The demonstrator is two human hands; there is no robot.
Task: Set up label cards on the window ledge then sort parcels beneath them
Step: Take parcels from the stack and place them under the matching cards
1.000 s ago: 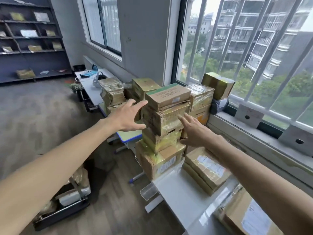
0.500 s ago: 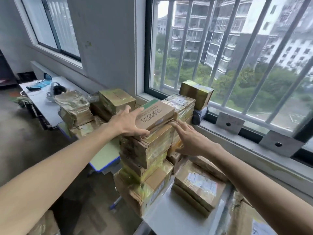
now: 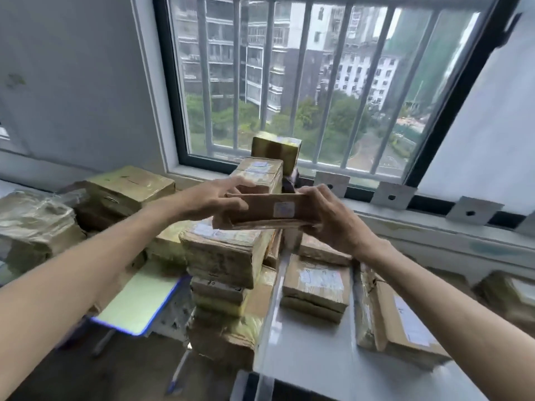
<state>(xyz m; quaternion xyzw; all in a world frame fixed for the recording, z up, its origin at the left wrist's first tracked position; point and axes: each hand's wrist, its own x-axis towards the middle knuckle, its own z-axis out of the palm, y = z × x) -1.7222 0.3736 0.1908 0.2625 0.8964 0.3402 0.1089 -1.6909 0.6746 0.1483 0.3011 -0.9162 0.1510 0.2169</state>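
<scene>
Beyond the barred window (image 3: 304, 82) stand apartment blocks and green trees, and below the glass runs a pale window ledge (image 3: 434, 230) with three grey label cards (image 3: 392, 195) leaning along it, each with a dark dot at its middle. Both of the person's arms reach forward over a white bench (image 3: 318, 357). The left hand (image 3: 214, 202) and the right hand (image 3: 330, 218) hold a flat brown parcel (image 3: 270, 211) between them, lifted clear above the stack of parcels (image 3: 225, 273) at the bench's left edge. The left hand's grip has the thumb under the parcel's left end and fingers stretched along its top; the right hand's grip is curled round the parcel's right end. A small pale sticker shows on the parcel's near side. Behind it, close to the window, taller boxes (image 3: 260, 172) rise, the rearmost wrapped in yellowish tape. On the bench to the right lie two flat parcels (image 3: 317, 287) one on the other, and a larger box (image 3: 402, 319) near the right forearm. To the left, a lower green-topped bench (image 3: 139, 302) sits beside more wrapped boxes (image 3: 121, 192).
</scene>
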